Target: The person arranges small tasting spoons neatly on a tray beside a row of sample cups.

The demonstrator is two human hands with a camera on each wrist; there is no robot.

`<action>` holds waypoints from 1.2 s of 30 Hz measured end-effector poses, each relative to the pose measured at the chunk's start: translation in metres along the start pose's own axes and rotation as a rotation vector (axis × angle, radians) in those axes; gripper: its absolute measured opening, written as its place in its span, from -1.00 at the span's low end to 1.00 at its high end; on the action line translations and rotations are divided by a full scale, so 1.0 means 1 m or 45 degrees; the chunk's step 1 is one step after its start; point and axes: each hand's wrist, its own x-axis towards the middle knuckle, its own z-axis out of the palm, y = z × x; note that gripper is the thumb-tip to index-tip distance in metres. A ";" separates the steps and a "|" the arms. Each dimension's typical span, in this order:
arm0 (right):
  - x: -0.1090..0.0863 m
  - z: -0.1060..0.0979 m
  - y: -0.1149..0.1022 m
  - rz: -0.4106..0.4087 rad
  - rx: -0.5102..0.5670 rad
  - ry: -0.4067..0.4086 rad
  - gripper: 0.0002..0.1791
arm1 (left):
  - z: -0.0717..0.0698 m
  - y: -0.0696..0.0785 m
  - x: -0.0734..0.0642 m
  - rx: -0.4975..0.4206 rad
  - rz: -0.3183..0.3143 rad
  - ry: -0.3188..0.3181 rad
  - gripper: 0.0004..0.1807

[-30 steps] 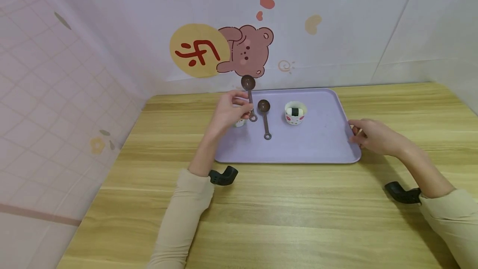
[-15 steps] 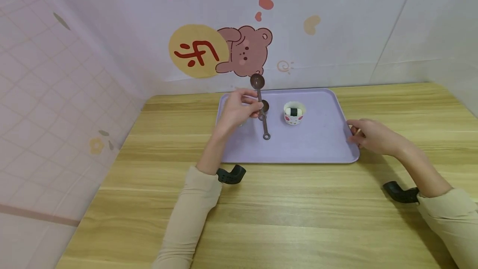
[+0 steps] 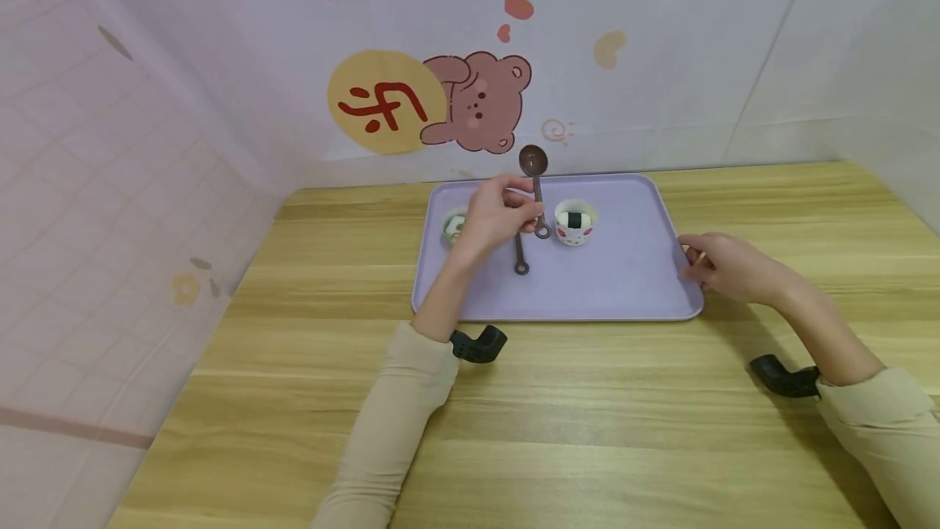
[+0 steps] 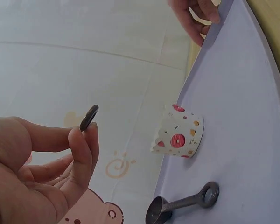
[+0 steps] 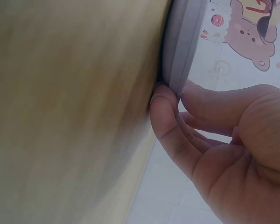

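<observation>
My left hand (image 3: 494, 217) pinches a brown measuring spoon (image 3: 533, 160) by its handle, bowl end up, above the purple tray (image 3: 617, 280). In the left wrist view only the handle's ring end (image 4: 89, 117) shows past the fingertips. A second measuring spoon (image 4: 189, 201) lies on the tray, its bowl hidden behind my left hand in the head view. Right of the held spoon stands a patterned paper cup (image 3: 573, 237) with a white and black piece inside. My right hand (image 3: 730, 266) grips the tray's right rim between thumb and fingers, as the right wrist view shows.
Another cup (image 3: 453, 227) with something white and green sits at the tray's left, partly covered by my left hand. The wooden table (image 3: 587, 423) spreads in front of the tray. A white wall sheet (image 3: 676, 64) with printed drawings rises right behind it.
My left hand has carried the spoon rightward, past the lying spoon and close to the patterned cup. The left cup has come into sight. My right hand keeps its grip on the rim.
</observation>
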 end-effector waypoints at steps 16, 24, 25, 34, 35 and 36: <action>0.000 0.001 0.001 -0.017 -0.009 0.018 -0.84 | 0.028 -0.002 0.004 -0.011 0.034 0.031 -0.72; 0.000 0.002 0.001 -0.015 -0.016 0.018 -0.84 | 0.043 -0.004 0.005 -0.061 0.068 0.066 -0.74; 0.000 0.003 0.002 -0.016 -0.017 0.018 -0.84 | 0.045 -0.004 0.005 -0.073 0.073 0.067 -0.74; 0.001 0.003 0.002 -0.017 -0.025 0.012 -0.82 | 0.058 -0.008 0.008 -0.094 0.116 0.070 -0.75; 0.001 0.003 0.002 -0.019 -0.026 0.013 -0.82 | 0.059 -0.008 0.008 -0.084 0.120 0.071 -0.74; 0.001 0.003 0.002 -0.022 -0.028 0.015 -0.82 | 0.061 -0.008 0.009 -0.075 0.123 0.072 -0.74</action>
